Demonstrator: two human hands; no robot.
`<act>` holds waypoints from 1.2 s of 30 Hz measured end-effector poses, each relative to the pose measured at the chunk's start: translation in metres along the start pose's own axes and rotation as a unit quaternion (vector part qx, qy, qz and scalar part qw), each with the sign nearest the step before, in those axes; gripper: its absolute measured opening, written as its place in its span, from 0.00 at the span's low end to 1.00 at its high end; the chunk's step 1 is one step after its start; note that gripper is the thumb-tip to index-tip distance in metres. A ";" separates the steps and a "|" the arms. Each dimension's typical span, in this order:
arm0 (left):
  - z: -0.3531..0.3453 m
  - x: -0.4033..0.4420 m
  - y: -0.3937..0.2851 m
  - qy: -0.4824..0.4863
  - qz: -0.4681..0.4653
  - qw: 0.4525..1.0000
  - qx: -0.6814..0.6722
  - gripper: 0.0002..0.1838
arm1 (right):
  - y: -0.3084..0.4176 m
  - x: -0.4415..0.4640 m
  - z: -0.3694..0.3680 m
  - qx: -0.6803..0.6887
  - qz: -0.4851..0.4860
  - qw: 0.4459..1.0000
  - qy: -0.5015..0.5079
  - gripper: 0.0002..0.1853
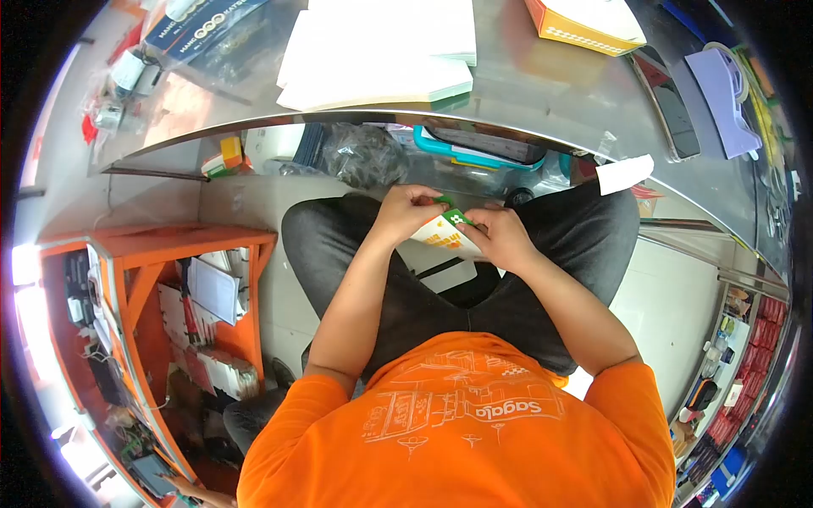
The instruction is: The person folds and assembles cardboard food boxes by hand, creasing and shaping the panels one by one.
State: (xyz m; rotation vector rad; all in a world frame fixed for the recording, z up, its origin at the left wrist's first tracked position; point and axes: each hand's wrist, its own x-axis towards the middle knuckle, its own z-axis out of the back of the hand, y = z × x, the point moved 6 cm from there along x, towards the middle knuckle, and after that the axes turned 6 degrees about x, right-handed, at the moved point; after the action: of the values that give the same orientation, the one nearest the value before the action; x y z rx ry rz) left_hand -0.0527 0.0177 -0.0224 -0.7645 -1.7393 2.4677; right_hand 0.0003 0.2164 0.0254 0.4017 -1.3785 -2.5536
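Observation:
Over my lap, both hands hold a printed card piece [446, 235], white with orange lettering and a green strip along its upper edge. My left hand [406, 212] pinches its upper left part, with thumb and fingers at the green strip. At the right end, my right hand [500, 235] grips the same piece between thumb and fingers. The card looks folded, but its underside is hidden. Beyond my hands, a stack of white card sheets [381, 55] lies on the metal table [517, 80].
An orange and white paper box [586, 25], a phone [669, 102] and a purple tape dispenser [720, 97] sit at right on the table. Under it is a teal-edged tray [478, 151]. An orange shelf [169, 241] stands left; another person's hand [182, 484] shows lower left.

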 end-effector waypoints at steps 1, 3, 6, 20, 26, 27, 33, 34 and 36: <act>0.000 -0.002 -0.001 0.009 0.000 0.999 0.034 0.15 | 0.002 -0.002 0.001 -0.025 -0.003 1.000 0.006 0.10; -0.004 -0.006 -0.002 0.030 0.005 0.995 0.094 0.16 | 0.005 -0.005 0.003 -0.044 0.028 0.999 -0.003 0.09; -0.006 -0.006 -0.005 0.035 -0.025 0.990 0.134 0.16 | 0.004 0.000 0.000 -0.032 0.102 0.993 -0.041 0.07; -0.014 -0.014 -0.025 0.084 -0.112 0.985 0.102 0.14 | 0.025 -0.009 0.002 -0.156 0.192 0.959 -0.140 0.05; -0.017 -0.015 -0.029 0.099 -0.171 0.975 0.099 0.15 | 0.031 -0.013 0.000 -0.166 0.225 0.949 -0.145 0.05; -0.017 -0.015 -0.030 0.100 -0.172 0.975 0.102 0.15 | 0.032 -0.014 0.000 -0.167 0.223 0.949 -0.149 0.05; -0.018 -0.016 -0.031 0.130 -0.161 0.970 0.125 0.17 | 0.032 -0.019 -0.004 -0.183 0.221 0.942 -0.173 0.05; -0.018 -0.016 -0.030 0.133 -0.153 0.972 0.119 0.17 | 0.033 -0.019 -0.004 -0.183 0.222 0.941 -0.178 0.05; -0.019 -0.017 -0.030 0.137 -0.149 0.972 0.116 0.18 | 0.034 -0.020 -0.005 -0.185 0.223 0.939 -0.183 0.05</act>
State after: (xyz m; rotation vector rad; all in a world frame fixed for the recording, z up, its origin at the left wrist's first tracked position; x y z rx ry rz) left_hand -0.0380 0.0406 0.0059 -0.7191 -1.3317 2.1932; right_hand 0.0223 0.2007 0.0541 -0.4245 -0.9032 -2.4793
